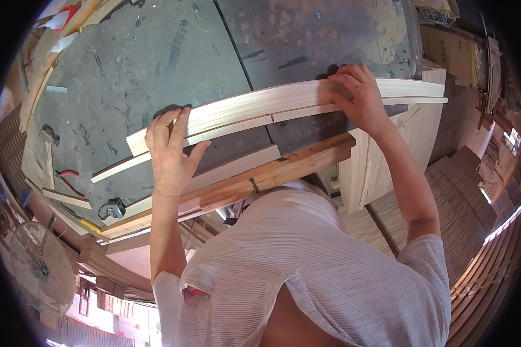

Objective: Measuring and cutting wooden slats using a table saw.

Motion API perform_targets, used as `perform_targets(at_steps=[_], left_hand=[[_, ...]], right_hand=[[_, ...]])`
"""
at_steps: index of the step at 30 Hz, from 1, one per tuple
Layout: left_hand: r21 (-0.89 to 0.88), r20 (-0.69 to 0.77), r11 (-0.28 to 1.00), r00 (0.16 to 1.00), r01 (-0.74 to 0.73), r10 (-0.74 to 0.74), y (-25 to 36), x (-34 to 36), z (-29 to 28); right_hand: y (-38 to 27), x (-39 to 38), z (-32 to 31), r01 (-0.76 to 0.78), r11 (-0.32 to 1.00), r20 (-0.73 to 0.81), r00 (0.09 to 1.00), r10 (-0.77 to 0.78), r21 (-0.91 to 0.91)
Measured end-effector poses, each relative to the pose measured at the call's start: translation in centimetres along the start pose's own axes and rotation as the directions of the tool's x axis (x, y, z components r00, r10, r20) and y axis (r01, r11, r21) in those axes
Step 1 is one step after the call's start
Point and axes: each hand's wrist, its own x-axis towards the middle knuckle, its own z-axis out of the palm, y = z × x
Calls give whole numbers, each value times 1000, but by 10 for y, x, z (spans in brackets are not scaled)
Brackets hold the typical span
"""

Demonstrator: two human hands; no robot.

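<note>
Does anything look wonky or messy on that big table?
Yes. The dark tabletop is blotchy and scuffed. Near the left hand, the thin strip sticks out past the wide board, so their left ends don't line up.

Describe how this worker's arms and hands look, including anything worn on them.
The left hand and right hand are bare: no gloves, watch or bracelet show. The forearms are uncovered. The sleeves are short, pale and finely striped.

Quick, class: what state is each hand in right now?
Left hand: open, thumb apart, fingers across the pale wooden board near its left end.
Right hand: fingers bent over that board; whether it grips cannot be told.
</note>
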Motion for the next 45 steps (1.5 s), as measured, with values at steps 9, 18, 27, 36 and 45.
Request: perform_targets(at_steps=[9,18,27,36,45], left_hand=[[0,33,999,999,40,-40,9,-1,-6],[2,-48,999,997,54,-54,8,-9,-5],[-9,-39,999,999,31,-32,7,-5,-8],[46,-29,998,999,38,-36,5,-4,-3],[44,-57,999,998,-21,24,3,-8,2]], right_hand=[[6,-3,5,70,997,-31,997,-70,-17],[-2,5,1,30,1000,37,999,-30,8],[1,6,0,-47,998,57,997,44,46],[0,5,2,55,997,1,999,-55,48],[-1,10,-2,24,997,56,998,-28,69]])
